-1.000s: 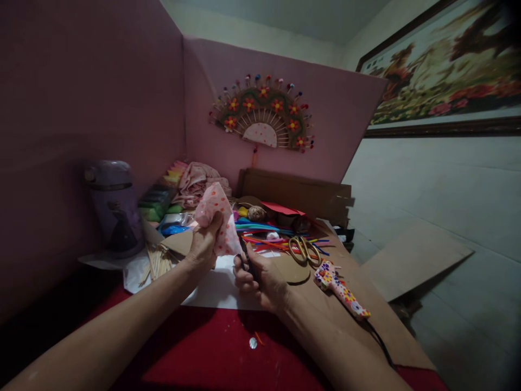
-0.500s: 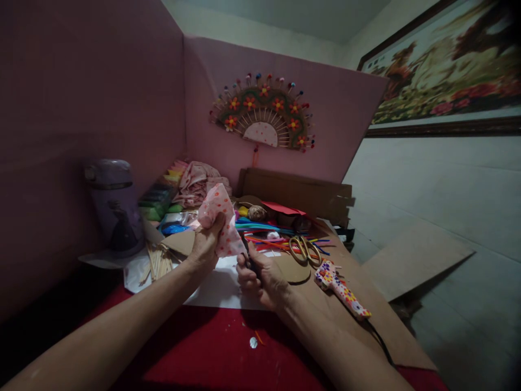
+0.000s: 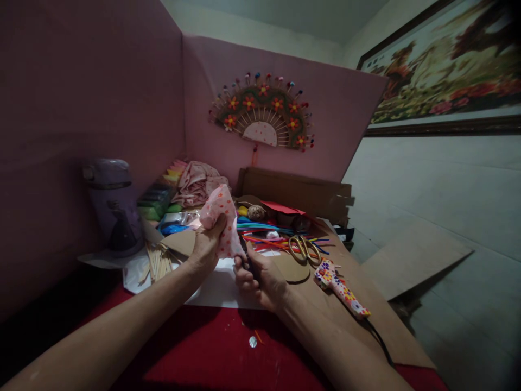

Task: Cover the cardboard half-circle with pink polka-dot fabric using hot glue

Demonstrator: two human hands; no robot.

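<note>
Pink fabric with red-orange dots is pinched in my left hand, its thumb lying on the near face. My right hand is closed round a small dark-handled tool, apparently scissors, touching the fabric's lower right edge; its blades are mostly hidden. Behind my right hand lies a tan cardboard oval. Gold-handled scissors rest to the right of it, beside a flower-patterned glue gun with a black cord.
A tumbler stands at left, near wooden sticks and crumpled pink cloth. Coloured pipe cleaners lie behind my hands. A decorated fan hangs on the pink board. White paper covers part of the red tablecloth.
The fabric's lower part has shifted and folded slightly in my left hand. My right hand has moved a little to the left with the dark tool.
</note>
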